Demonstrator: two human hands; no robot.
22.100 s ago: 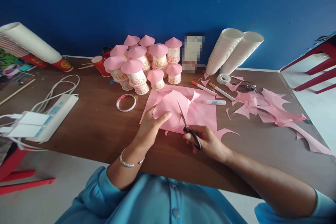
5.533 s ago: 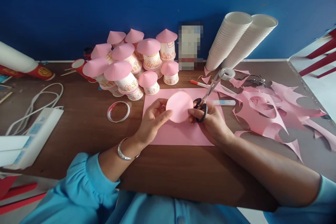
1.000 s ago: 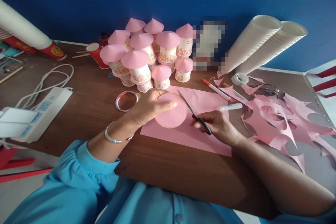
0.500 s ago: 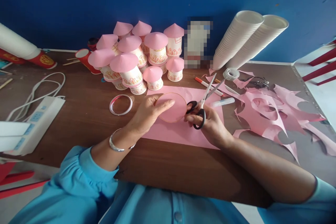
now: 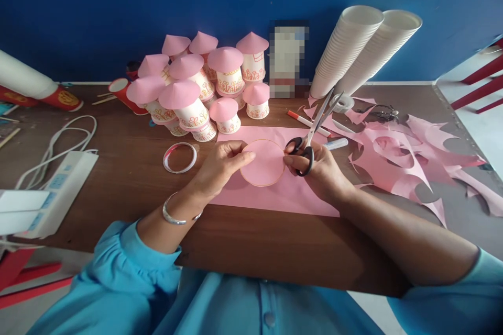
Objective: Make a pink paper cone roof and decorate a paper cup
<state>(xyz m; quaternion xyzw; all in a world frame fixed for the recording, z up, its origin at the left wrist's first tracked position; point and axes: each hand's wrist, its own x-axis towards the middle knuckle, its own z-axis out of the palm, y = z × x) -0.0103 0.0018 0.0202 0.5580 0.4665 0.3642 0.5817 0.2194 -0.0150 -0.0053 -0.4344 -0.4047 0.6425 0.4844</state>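
A cut-out pink paper circle (image 5: 263, 163) with a pencilled edge is held over a pink sheet (image 5: 283, 193) on the brown table (image 5: 129, 178). My left hand (image 5: 222, 165) pinches its left edge. My right hand (image 5: 318, 170) touches the circle's right edge with thumb and fingertip while gripping black-handled scissors (image 5: 308, 136), whose blades are parted and point up and away to the right.
Several pink-roofed paper-cup houses (image 5: 204, 89) stand behind the sheet. Two leaning stacks of white cups (image 5: 353, 47), pens (image 5: 310, 123), a glue tube (image 5: 336, 143), a tape roll (image 5: 343, 102) and pink offcuts (image 5: 412, 157) lie right. A tape ring (image 5: 179, 157) and power strip (image 5: 51, 193) lie left.
A second ago the scissors' blades pointed at the circle's edge. The right hand has since swung them up and away, and its fingers now touch the circle's right edge.
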